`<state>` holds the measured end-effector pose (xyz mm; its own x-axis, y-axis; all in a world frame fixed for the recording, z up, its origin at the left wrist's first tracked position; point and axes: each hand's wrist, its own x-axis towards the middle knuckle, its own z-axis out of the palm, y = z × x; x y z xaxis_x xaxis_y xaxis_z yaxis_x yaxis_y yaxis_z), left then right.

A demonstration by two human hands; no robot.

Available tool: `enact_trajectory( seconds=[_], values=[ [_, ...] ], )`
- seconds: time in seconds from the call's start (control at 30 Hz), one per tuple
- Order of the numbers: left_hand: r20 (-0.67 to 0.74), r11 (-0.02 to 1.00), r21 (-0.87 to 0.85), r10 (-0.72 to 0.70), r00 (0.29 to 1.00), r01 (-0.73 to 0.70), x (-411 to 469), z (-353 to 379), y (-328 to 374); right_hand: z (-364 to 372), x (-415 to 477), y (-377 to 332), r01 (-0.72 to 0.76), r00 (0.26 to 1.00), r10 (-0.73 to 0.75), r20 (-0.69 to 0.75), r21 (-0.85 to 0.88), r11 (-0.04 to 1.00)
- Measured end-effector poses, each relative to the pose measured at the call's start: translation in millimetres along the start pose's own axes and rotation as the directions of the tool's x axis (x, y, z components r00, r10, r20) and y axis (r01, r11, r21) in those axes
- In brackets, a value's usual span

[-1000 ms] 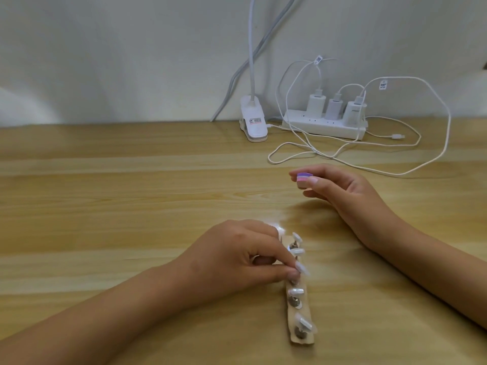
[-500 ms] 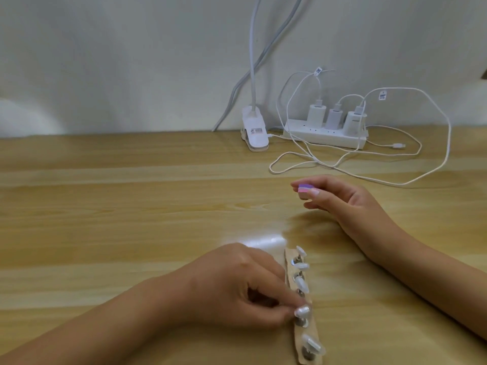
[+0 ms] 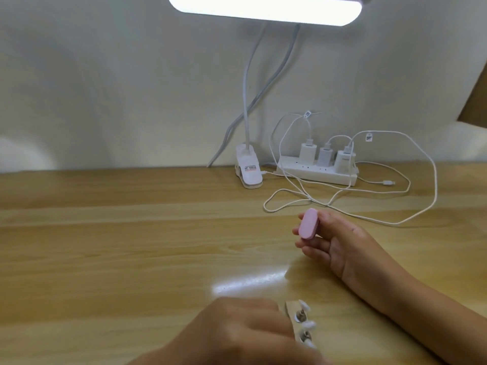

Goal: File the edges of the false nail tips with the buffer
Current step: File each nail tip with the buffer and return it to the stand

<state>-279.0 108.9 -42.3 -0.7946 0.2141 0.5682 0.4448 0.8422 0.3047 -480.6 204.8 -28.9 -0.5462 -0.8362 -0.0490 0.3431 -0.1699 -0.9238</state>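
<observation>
While the pink buffer (image 3: 307, 223) is pinched between the thumb and the curled fingers of the right hand (image 3: 350, 248), its broad pink face is turned toward the camera and it is kept off the wood of the bench (image 3: 118, 246), somewhat right of the bench's middle. The right palm is turned partly upward, and the forearm is laid across the bench toward the near right corner.

The false nail tips (image 3: 308, 324) are seen at the near edge, mounted in a row on a narrow tan strip (image 3: 291, 310) that runs out of the bottom of the view. The left hand (image 3: 237, 335) is placed just beside this strip on its left, knuckles up. It is badly blurred, so whether anything is pinched by its fingers cannot be told. Buffer and nail tips are well apart.

Along the far edge, against the wall, a white power strip (image 3: 316, 173) is set with three chargers (image 3: 307, 151) plugged in, and white cables (image 3: 432, 185) are looped over the bench behind the right hand. A white lamp clip (image 3: 249, 172) is stood just left of the power strip, and the lit lamp head (image 3: 266, 9) is seen overhead.
</observation>
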Motion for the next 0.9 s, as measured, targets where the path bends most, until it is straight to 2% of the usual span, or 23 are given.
enact_trajectory(
  seconds=[0.07,0.1,0.17,0.2,0.23,0.27,0.43,0.53,0.6,0.7,0.8,0.9],
  values=[
    [-0.158,0.979,-0.148,-0.167,0.973,0.144,1.9,1.3,-1.8,0.3,0.7,-1.2,-0.042,0.999,0.042,0.01,0.064,0.997],
    [-0.174,0.926,-0.288,-0.301,0.938,0.243,4.9,-0.7,-0.9,0.9,0.5,-2.4,-0.065,0.998,0.063,0.025,0.098,0.993],
    [-0.049,0.696,-0.557,-0.573,0.818,0.453,6.9,-2.1,-6.8,2.0,-1.0,-4.7,-0.116,0.992,0.107,0.066,0.154,0.981],
    [0.012,0.597,-0.612,-0.649,0.761,0.519,6.8,-2.4,-11.1,2.1,-1.9,-5.8,-0.139,0.988,0.125,0.09,0.171,0.975],
    [0.044,0.542,-0.626,-0.693,0.719,0.561,7.8,-2.1,-13.8,2.4,-3.4,-6.8,-0.159,0.983,0.139,0.117,0.185,0.97],
    [0.054,0.519,-0.628,-0.714,0.698,0.579,9.6,-2.1,-14.7,2.6,-5.0,-7.3,-0.175,0.978,0.148,0.144,0.197,0.965],
    [0.107,0.469,-0.685,-0.693,0.713,0.558,11.2,-4.7,-13.2,6.0,-10.8,-4.4,-0.168,0.964,0.123,0.236,0.181,0.969],
    [0.116,0.436,-0.721,-0.69,0.714,0.539,11.0,-6.0,-15.2,7.2,-13.0,0.0,-0.1,0.971,0.067,0.228,0.138,0.985],
    [0.093,0.419,-0.746,-0.704,0.704,0.517,10.5,-5.9,-17.2,8.3,-15.8,2.0,-0.004,0.974,-0.002,0.227,0.03,1.0],
    [0.052,0.394,-0.771,-0.744,0.666,0.5,9.8,-5.3,-19.3,12.4,-17.9,3.6,0.075,0.966,-0.062,0.252,-0.04,0.996],
    [0.024,0.391,-0.781,-0.76,0.649,0.486,10.2,-5.5,-19.7,14.5,-14.8,2.7,-0.027,0.969,0.02,0.246,0.026,0.999],
    [0.001,0.38,-0.794,-0.78,0.626,0.474,9.5,-5.9,-21.4,11.3,-12.4,-0.7,-0.18,0.942,0.133,0.309,0.127,0.976]
  ],
)
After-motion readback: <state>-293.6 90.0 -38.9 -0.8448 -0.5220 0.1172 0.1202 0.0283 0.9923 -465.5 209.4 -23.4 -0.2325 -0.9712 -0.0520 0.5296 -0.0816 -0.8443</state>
